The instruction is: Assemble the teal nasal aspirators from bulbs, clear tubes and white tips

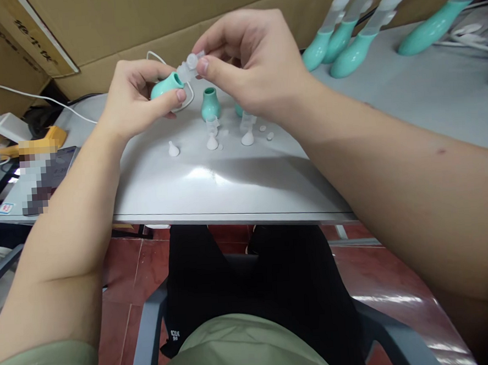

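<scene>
“Left hand (129, 101) is wrapped round a glossy teal pear-shaped bulb (166, 87); right hand (257, 60) pinches a translucent plastic connector (191, 64). Both pieces are held above and left of the upright teal open-necked bulb (210, 104).”

“Which step's that?”

“Fitting connector to bulb, I'd judge; the next move calls for keeping the two in line.”

“And the held bulb?”

“Smooth, tilted, its dark mouth towards the connector; whether they touch, I can't quite tell from here.”

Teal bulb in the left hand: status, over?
Left hand gripping teal bulb. Right hand holding translucent nozzle at bulb's mouth. No obstruction visible between them.
</scene>
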A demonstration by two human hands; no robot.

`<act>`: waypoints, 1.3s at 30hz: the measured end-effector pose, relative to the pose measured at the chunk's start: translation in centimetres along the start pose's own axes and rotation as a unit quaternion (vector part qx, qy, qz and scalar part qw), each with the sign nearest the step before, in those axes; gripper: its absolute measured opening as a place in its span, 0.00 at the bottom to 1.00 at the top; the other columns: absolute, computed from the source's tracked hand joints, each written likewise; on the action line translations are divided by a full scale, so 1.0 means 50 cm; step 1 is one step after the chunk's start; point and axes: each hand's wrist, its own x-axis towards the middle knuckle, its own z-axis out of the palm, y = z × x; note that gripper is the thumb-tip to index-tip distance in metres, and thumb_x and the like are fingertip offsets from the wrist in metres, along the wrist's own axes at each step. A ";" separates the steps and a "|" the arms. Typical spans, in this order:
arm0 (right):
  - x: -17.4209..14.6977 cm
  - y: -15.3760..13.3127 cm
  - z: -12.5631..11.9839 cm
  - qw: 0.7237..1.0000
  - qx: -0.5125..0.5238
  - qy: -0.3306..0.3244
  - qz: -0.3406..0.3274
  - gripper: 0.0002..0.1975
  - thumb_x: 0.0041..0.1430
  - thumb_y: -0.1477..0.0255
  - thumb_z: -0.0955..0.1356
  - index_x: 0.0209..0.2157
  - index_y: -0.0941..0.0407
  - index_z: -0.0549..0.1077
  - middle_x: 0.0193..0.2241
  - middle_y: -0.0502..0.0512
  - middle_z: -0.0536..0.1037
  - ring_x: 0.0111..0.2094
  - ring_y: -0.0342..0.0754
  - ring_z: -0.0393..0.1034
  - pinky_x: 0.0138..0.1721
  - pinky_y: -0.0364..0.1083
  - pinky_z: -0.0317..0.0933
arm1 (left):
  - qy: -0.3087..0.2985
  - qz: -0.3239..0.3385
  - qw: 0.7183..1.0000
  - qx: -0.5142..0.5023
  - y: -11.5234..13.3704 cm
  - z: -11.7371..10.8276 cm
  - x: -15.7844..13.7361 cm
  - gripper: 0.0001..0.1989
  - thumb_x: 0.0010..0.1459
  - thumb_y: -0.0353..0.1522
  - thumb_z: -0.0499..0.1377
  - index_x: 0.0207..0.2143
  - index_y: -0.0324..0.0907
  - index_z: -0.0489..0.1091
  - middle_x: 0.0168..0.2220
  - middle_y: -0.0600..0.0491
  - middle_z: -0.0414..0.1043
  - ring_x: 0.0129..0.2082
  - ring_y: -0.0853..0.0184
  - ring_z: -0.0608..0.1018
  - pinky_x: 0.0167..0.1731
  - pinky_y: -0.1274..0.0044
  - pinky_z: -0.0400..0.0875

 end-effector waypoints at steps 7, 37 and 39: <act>-0.005 -0.021 0.005 0.999 -0.037 0.006 0.026 0.25 0.73 0.41 0.81 0.46 0.48 0.79 0.50 0.57 0.90 0.50 0.55 0.82 0.66 0.63 0.81 | -0.054 -0.004 0.995 0.085 0.024 0.041 -0.007 0.32 0.65 0.67 0.76 0.58 0.58 0.93 0.47 0.50 0.95 0.56 0.42 0.92 0.54 0.47 0.91; -0.014 -0.029 -0.036 0.981 -0.179 -0.071 0.006 0.20 0.58 0.55 0.75 0.45 0.45 0.97 0.39 0.51 0.92 0.42 0.55 0.83 0.49 0.58 0.77 | 0.034 0.163 0.978 0.128 -0.101 0.002 0.059 0.36 0.49 0.70 0.84 0.45 0.54 0.96 0.35 0.49 0.89 0.31 0.55 0.77 0.33 0.56 0.73; -0.014 -0.028 -0.038 0.980 -0.179 -0.084 0.002 0.21 0.59 0.54 0.74 0.46 0.45 0.98 0.39 0.52 0.92 0.44 0.56 0.85 0.51 0.59 0.78 | 0.028 0.157 0.979 0.123 -0.089 0.003 0.049 0.35 0.50 0.69 0.84 0.42 0.53 0.96 0.33 0.49 0.88 0.30 0.58 0.73 0.32 0.58 0.69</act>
